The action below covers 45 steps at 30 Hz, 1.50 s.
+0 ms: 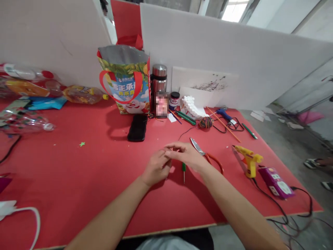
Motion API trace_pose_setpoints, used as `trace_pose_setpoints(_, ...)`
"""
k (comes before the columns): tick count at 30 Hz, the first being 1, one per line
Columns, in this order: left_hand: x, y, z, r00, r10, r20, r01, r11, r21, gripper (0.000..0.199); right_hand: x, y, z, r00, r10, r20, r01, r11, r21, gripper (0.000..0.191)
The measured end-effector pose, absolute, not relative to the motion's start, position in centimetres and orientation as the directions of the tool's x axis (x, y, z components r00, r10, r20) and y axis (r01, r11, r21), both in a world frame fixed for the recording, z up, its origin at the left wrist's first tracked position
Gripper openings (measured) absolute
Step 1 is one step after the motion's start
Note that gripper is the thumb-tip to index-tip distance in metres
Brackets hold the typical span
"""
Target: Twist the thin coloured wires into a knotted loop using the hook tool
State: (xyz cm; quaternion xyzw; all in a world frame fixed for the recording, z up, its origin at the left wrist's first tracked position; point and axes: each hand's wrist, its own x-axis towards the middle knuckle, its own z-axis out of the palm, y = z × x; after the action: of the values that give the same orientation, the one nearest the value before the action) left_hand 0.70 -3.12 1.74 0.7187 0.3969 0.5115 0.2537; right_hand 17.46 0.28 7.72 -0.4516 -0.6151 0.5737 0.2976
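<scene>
Both hands meet over the middle of the red table. The left hand has its fingers curled inward, and the right hand lays its fingers across the left fingertips, so they touch. If something thin is pinched between them, I cannot tell; it is too small to see. Just below the fingers lies a small green-handled tool, with its metal tip pointing toward the person. Just behind the right hand lie pliers with orange handles, partly hidden by the wrist. Further to the right of the fingers stands a yellow glue gun, and beyond it a purple box. Well beyond the fingers lies a black phone, in front of a colourful bag.
</scene>
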Motion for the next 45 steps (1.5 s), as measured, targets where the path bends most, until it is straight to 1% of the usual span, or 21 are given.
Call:
trace_pose_setpoints(4,0.9,-3.2,1.5,0.294,0.789,0.54,0.341,-0.614,0.712,0.017,16.8,-0.3,6.6,-0.395,0.918,-0.032,0.115,0.015,-0.993,0.013)
trace_pose_setpoints(7,1.2,-3.2,1.3,0.361,0.781,0.51,0.334,-0.619,0.711,0.021,17.1,0.0,6.1,-0.376,0.926,0.028,0.033,0.044,-0.998,0.008)
trace_pose_setpoints(9,1.3,-3.1,1.1,0.351,0.805,0.478,0.336,-0.585,0.738,0.021,17.6,0.1,5.9,-0.315,0.944,0.1,-0.029,0.096,-0.995,0.008)
trace_pose_setpoints(11,1.3,-3.0,1.0,0.299,0.849,0.436,0.339,-0.522,0.783,0.02,18.3,0.0,6.1,-0.261,0.949,0.179,-0.068,0.167,-0.984,0.009)
trace_pose_setpoints(13,1.3,-2.8,1.0,0.239,0.889,0.39,0.324,-0.451,0.831,0.021,18.8,-0.4,6.5,-0.293,0.931,0.216,-0.071,0.204,-0.976,0.011)
trace_pose_setpoints(15,1.2,-2.7,1.2,0.175,0.936,0.305,0.223,-0.339,0.914,0.026,18.9,-1.0,6.8,-0.37,0.898,0.237,-0.047,0.237,-0.97,0.01)
trace_pose_setpoints(16,1.1,-2.6,1.5,0.111,0.982,0.151,0.008,-0.153,0.988,0.03,18.9,-1.2,6.9,-0.398,0.89,0.221,-0.017,0.234,-0.972,0.009)
trace_pose_setpoints(17,1.0,-2.5,1.8,0.092,0.996,0.002,-0.203,0.017,0.979,0.032,18.8,-1.5,6.9,-0.42,0.886,0.196,0.006,0.218,-0.976,0.009)
trace_pose_setpoints(18,0.9,-2.5,2.1,0.098,0.99,-0.104,-0.358,0.133,0.924,0.034,18.6,-1.7,6.8,-0.439,0.883,0.165,0.022,0.195,-0.981,0.009)
trace_pose_setpoints(20,0.6,-2.4,2.7,0.125,0.973,-0.196,-0.536,0.232,0.812,0.038,18.2,-1.9,6.5,-0.463,0.88,0.109,0.03,0.138,-0.99,0.01)
trace_pose_setpoints(22,0.3,-2.3,3.1,0.143,0.967,-0.212,-0.639,0.254,0.726,0.041,18.0,-1.9,6.2,-0.474,0.877,0.076,0.014,0.093,-0.996,0.012)
trace_pose_setpoints(24,0.0,-2.1,3.3,0.159,0.967,-0.201,-0.703,0.254,0.664,0.044,17.9,-1.7,5.8,-0.47,0.882,0.041,-0.003,0.045,-0.999,0.014)
trace_pose_setpoints(29,-0.3,-1.9,3.4,0.209,0.966,-0.151,-0.778,0.258,0.573,0.045,18.2,-1.1,5.0,-0.423,0.903,-0.079,-0.01,-0.092,-0.996,0.024)
trace_pose_setpoints(33,-0.2,-1.8,3.3,0.224,0.964,-0.144,-0.795,0.266,0.546,0.042,18.4,-0.9,4.6,-0.406,0.91,-0.081,-0.014,-0.095,-0.995,0.025)
trace_pose_setpoints(40,-0.3,-1.9,3.2,0.255,0.953,-0.166,-0.792,0.304,0.529,0.036,18.4,-0.8,4.8,-0.426,0.901,-0.083,-0.012,-0.097,-0.995,0.028)
trace_pose_setpoints(45,-0.4,-1.9,2.9,0.264,0.949,-0.174,-0.792,0.317,0.521,0.035,18.5,-0.7,4.7,-0.451,0.888,-0.087,0.001,-0.096,-0.995,0.03)
